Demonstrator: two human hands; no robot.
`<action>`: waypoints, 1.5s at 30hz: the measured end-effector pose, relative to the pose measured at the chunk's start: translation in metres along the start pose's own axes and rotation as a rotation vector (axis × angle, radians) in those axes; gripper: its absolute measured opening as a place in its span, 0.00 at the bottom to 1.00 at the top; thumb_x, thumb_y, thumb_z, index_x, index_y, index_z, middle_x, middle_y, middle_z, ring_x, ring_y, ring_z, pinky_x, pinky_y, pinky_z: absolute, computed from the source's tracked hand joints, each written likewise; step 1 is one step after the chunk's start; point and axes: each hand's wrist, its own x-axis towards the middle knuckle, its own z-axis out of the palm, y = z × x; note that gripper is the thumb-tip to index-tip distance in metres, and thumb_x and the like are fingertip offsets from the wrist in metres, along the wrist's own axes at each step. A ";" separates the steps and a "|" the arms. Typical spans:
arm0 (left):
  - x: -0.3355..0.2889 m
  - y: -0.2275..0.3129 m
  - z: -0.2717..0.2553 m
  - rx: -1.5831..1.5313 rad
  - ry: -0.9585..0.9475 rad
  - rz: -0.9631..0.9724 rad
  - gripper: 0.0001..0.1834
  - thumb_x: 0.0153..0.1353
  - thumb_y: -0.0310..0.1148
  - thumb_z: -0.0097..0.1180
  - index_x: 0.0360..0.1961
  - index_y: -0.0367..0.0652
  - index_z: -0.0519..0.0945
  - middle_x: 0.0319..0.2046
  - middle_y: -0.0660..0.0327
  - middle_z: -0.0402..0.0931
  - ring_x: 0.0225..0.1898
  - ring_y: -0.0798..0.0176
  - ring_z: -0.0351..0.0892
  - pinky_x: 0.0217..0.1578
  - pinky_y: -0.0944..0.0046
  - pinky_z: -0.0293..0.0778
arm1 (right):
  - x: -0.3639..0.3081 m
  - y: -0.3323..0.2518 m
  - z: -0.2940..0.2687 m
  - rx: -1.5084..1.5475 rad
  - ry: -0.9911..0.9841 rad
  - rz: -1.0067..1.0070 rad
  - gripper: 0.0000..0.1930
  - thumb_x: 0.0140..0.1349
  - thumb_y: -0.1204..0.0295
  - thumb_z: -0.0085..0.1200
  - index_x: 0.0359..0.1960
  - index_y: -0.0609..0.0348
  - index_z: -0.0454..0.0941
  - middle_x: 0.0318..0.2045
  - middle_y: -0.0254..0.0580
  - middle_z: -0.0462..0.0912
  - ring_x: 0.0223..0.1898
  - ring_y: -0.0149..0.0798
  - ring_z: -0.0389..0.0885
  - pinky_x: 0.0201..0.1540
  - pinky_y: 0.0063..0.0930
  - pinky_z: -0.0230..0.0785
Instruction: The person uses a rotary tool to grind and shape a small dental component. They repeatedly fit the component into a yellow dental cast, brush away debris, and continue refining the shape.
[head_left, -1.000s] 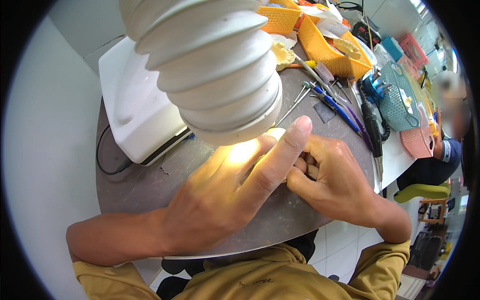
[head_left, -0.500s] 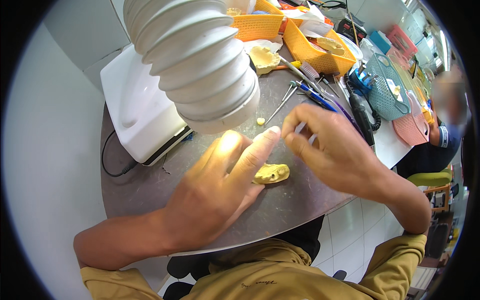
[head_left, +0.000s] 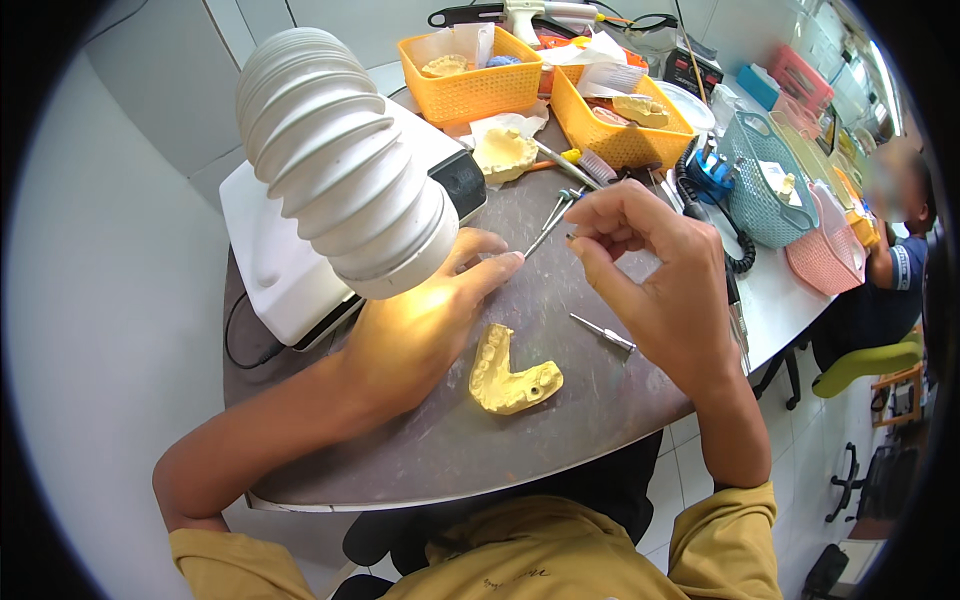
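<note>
My left hand (head_left: pixel 425 315) reaches over the table with thumb and forefinger drawn together. Whatever lies between those fingertips is hidden. The thumb tip is by the end of a thin metal hand instrument (head_left: pixel 546 236). To the right, my right hand (head_left: pixel 655 275) is raised, thumb and forefinger pinched on a tiny dark piece (head_left: pixel 570 237) too small to name. A yellow dental cast (head_left: pixel 508 385), with a row of teeth and a dark round hole near its right end, lies on the table nearer me. Below my right hand rests a small metal screwdriver (head_left: pixel 603 332).
A white ribbed suction hose (head_left: pixel 340 170) hangs over my left hand, beside a white machine (head_left: pixel 285 255). Yellow baskets (head_left: pixel 470 90), a pale cast (head_left: pixel 503 152) and instruments crowd the back. Blue and pink baskets (head_left: pixel 765 185) stand right; another person (head_left: pixel 900 240) sits beyond.
My left hand has moved off the cast, leaving it uncovered. My right hand is lifted and turned more upright, with the screwdriver showing below it. The small pale tooth-like piece is out of sight.
</note>
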 end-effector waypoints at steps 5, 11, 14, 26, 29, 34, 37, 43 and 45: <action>0.007 -0.009 0.000 -0.111 -0.074 -0.055 0.13 0.60 0.17 0.60 0.45 0.40 0.84 0.43 0.53 0.80 0.42 0.53 0.80 0.43 0.62 0.77 | -0.003 0.010 -0.003 -0.101 0.020 -0.134 0.09 0.56 0.84 0.62 0.38 0.63 0.80 0.29 0.43 0.84 0.28 0.41 0.85 0.34 0.31 0.77; 0.005 0.010 0.000 -1.301 -0.117 -0.690 0.07 0.73 0.26 0.55 0.49 0.37 0.77 0.45 0.59 0.81 0.45 0.69 0.82 0.50 0.67 0.79 | -0.008 0.010 0.005 -0.053 0.013 -0.257 0.09 0.54 0.83 0.66 0.35 0.61 0.80 0.28 0.42 0.83 0.27 0.44 0.83 0.30 0.31 0.75; 0.006 0.009 0.002 -1.478 -0.072 -0.750 0.07 0.73 0.26 0.55 0.49 0.37 0.77 0.46 0.58 0.81 0.45 0.68 0.83 0.49 0.67 0.79 | -0.009 0.007 0.007 -0.037 0.003 -0.304 0.10 0.52 0.82 0.68 0.34 0.61 0.80 0.28 0.41 0.84 0.27 0.41 0.83 0.28 0.30 0.74; 0.005 0.007 -0.008 -1.343 -0.192 -0.765 0.11 0.72 0.26 0.57 0.53 0.34 0.78 0.45 0.55 0.83 0.44 0.66 0.84 0.49 0.67 0.80 | -0.006 0.006 0.009 -0.050 -0.057 -0.279 0.11 0.48 0.82 0.70 0.33 0.61 0.81 0.28 0.42 0.84 0.26 0.39 0.84 0.28 0.28 0.76; 0.008 0.007 -0.008 -1.350 -0.215 -0.763 0.11 0.71 0.26 0.57 0.53 0.34 0.78 0.44 0.55 0.83 0.43 0.67 0.83 0.49 0.67 0.80 | -0.007 0.007 0.010 -0.066 -0.068 -0.286 0.11 0.49 0.81 0.70 0.33 0.62 0.81 0.28 0.42 0.84 0.27 0.39 0.84 0.28 0.28 0.76; 0.007 0.013 -0.011 -1.408 -0.141 -0.778 0.11 0.71 0.25 0.58 0.52 0.35 0.78 0.43 0.56 0.82 0.42 0.68 0.83 0.48 0.66 0.80 | -0.007 0.005 0.012 -0.067 -0.066 -0.298 0.11 0.49 0.81 0.70 0.32 0.62 0.81 0.29 0.41 0.84 0.27 0.38 0.84 0.28 0.28 0.76; 0.006 0.011 -0.009 -1.351 -0.177 -0.748 0.11 0.70 0.24 0.58 0.52 0.35 0.78 0.43 0.56 0.81 0.42 0.67 0.82 0.47 0.65 0.80 | -0.007 0.005 0.011 -0.078 -0.073 -0.305 0.11 0.49 0.80 0.70 0.32 0.62 0.81 0.29 0.41 0.84 0.27 0.38 0.84 0.28 0.28 0.76; 0.005 0.009 -0.008 -1.328 -0.179 -0.706 0.10 0.70 0.24 0.59 0.51 0.35 0.78 0.43 0.55 0.81 0.42 0.67 0.83 0.46 0.66 0.81 | -0.008 0.005 0.012 -0.072 -0.054 -0.264 0.11 0.48 0.80 0.71 0.32 0.61 0.81 0.29 0.40 0.85 0.26 0.38 0.84 0.28 0.28 0.76; 0.005 0.009 -0.008 -1.339 -0.169 -0.718 0.10 0.70 0.23 0.59 0.51 0.35 0.78 0.43 0.55 0.81 0.42 0.67 0.83 0.46 0.66 0.81 | -0.007 0.006 0.011 -0.067 -0.068 -0.274 0.11 0.48 0.80 0.71 0.32 0.61 0.82 0.28 0.40 0.85 0.26 0.38 0.84 0.28 0.28 0.76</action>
